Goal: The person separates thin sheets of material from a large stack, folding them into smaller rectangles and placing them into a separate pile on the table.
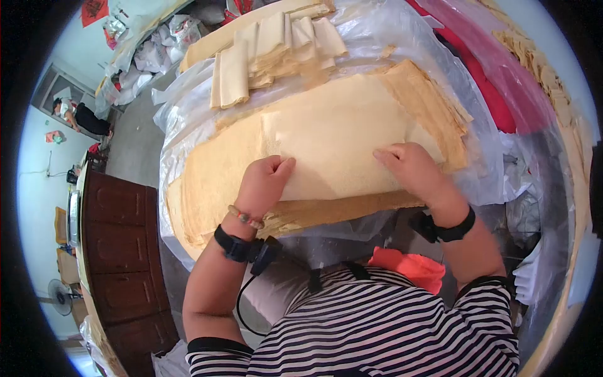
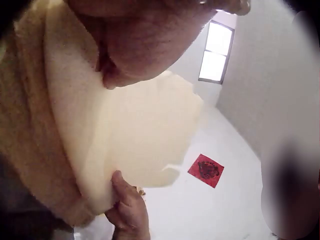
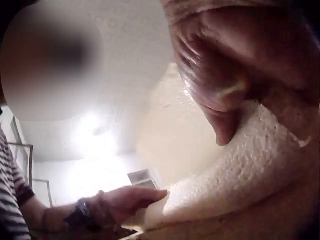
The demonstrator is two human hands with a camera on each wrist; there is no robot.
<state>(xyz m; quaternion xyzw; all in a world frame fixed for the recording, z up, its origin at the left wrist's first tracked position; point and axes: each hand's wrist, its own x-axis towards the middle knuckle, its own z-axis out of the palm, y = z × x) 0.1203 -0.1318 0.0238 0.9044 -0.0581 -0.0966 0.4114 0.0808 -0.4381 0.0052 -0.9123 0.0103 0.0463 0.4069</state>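
A thin cream-coloured sheet (image 1: 339,141), like tofu skin, lies over a broad pile of yellower sheets (image 1: 220,151) in front of me. My left hand (image 1: 260,182) pinches the near left part of this sheet between thumb and curled fingers. Further right, my right hand (image 1: 414,169) pinches it near its right end, knuckles up. Seen from the left wrist, the sheet (image 2: 135,125) spans between both hands with a ragged far edge. In the right wrist view its surface (image 3: 245,160) looks pitted and bumpy. The fingertips under the sheet are hidden.
Folded bundles of similar sheets (image 1: 270,47) lie behind the pile. Clear plastic (image 1: 483,169) spreads underneath on the table. A dark wooden cabinet (image 1: 122,251) stands at left, with another person (image 1: 85,116) beyond. An orange-red cloth (image 1: 411,269) lies near my waist.
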